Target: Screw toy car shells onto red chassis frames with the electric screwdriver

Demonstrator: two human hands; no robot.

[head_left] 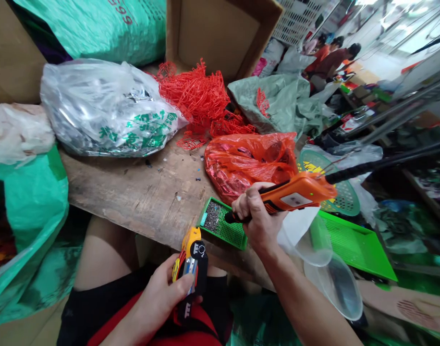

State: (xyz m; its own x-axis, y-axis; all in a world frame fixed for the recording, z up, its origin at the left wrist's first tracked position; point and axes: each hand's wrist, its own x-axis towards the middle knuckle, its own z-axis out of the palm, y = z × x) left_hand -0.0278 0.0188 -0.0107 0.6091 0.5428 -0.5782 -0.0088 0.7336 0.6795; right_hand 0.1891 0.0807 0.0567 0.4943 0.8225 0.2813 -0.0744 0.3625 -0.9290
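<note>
Looking down from my head camera, I have my left hand (167,288) closed around a chunky yellow-and-black plastic piece (191,265) with a blue-and-silver middle, thumb pressed on its face; it sits above my lap, just off the table edge. My right hand (256,211) is wrapped round an orange powered screwdriver (301,190), its black nose over a shallow green perforated plastic tray (234,236) that holds a heap of small dark metal screws (212,217). Whether the nose touches the tray I can't tell.

To work well here, I'd judge it best to steady my right wrist, bring the nose down squarely and gently so the screws don't scatter, and grip the piece firmly enough that it can't twist.

The plastic piece looks hard and glossy, with a round black disc near its top. The tray is a gridded rectangle on a worn, scuffed wooden tabletop (133,192). Just behind the tray slumps a thin, crinkled red plastic bag (241,166); farther back lie a tangle of spindly red plastic frames (194,98) and a bulging, translucent bag (101,113) — shiny, silvery bits inside.
</note>
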